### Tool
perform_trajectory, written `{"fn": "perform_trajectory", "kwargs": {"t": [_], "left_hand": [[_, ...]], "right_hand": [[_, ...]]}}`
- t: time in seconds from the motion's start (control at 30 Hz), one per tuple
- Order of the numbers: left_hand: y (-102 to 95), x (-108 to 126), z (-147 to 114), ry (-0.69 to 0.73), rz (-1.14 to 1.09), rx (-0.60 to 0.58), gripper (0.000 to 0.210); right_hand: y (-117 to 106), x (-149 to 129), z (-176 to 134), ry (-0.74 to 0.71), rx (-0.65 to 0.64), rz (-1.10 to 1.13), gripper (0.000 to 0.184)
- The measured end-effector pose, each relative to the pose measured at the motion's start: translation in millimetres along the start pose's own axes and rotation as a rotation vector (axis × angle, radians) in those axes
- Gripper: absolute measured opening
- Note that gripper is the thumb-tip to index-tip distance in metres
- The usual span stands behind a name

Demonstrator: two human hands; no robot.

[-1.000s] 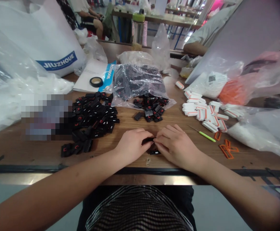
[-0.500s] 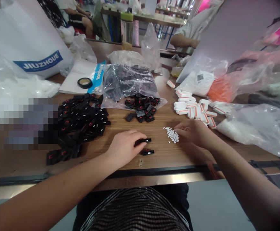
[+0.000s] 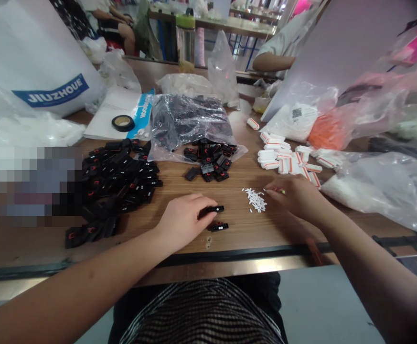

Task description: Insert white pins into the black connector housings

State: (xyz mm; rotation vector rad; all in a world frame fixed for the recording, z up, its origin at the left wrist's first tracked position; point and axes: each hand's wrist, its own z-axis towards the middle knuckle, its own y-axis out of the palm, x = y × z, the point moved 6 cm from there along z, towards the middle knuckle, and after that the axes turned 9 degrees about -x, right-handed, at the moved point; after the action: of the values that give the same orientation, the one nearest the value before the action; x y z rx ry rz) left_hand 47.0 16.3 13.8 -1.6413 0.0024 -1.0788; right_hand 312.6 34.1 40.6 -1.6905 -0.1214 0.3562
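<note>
My left hand pinches a black plastic connector housing between thumb and fingers, its slotted end with a white dot facing right. Just below it on the table lies a second black connector housing showing two white dots. To the right is a small heap of white plastic pins. Beside that heap, my right hand has thumb and forefinger closed at a tiny white pin. A small pale greenish bit shows under its fingers; I cannot make out what it is.
Black housings with red clips are piled at left, more before a clear bag. White, orange-striped pieces lie at right near plastic bags. Black tape rests on papers. A bottle stands behind.
My right hand has shifted slightly right, off the edge of the white pin heap, and a tiny white pin now shows at its fingertips. My left hand keeps its hold on the connector housing.
</note>
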Motion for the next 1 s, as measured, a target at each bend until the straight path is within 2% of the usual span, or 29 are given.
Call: {"fn": "perform_trajectory", "kwargs": {"t": [0.1, 0.17, 0.33, 0.47, 0.73, 0.8, 0.87, 0.9, 1.0], "left_hand": [[-0.3, 0.8, -0.5, 0.009, 0.001, 0.002, 0.015], [-0.3, 1.0, -1.0, 0.017, 0.001, 0.004, 0.015], [0.7, -0.2, -1.6, 0.021, 0.002, 0.012, 0.014], [1.3, -0.7, -0.8, 0.017, -0.008, 0.006, 0.014], [-1.0, -0.6, -0.5, -0.066, 0.008, -0.004, 0.012], [-1.5, 0.1, -1.0, -0.066, 0.004, -0.003, 0.011], [-1.8, 0.9, -1.5, -0.058, -0.007, -0.001, 0.011], [-1.9, 1.1, -1.7, -0.055, -0.014, 0.0, 0.011], [-2.3, 1.0, -2.0, -0.056, -0.04, 0.0, 0.009]], "right_hand": [[2.4, -5.7, 1.6, -0.094, -0.01, -0.144, 0.023], [2.6, -3.2, 1.4, -0.099, -0.001, -0.156, 0.024], [2.3, 10.7, -1.9, 0.051, 0.014, -0.001, 0.022], [6.2, 14.2, -3.8, 0.15, -0.008, 0.029, 0.021], [12.7, 13.4, -15.0, 0.284, 0.068, -0.017, 0.026], [13.3, 9.8, -15.9, 0.315, 0.075, 0.068, 0.022], [13.0, -6.2, -13.3, 0.262, 0.08, 0.239, 0.019], [12.2, -20.3, -10.5, 0.189, 0.078, 0.332, 0.018], [7.3, -78.2, -1.2, -0.155, 0.07, 0.516, 0.014]]}}
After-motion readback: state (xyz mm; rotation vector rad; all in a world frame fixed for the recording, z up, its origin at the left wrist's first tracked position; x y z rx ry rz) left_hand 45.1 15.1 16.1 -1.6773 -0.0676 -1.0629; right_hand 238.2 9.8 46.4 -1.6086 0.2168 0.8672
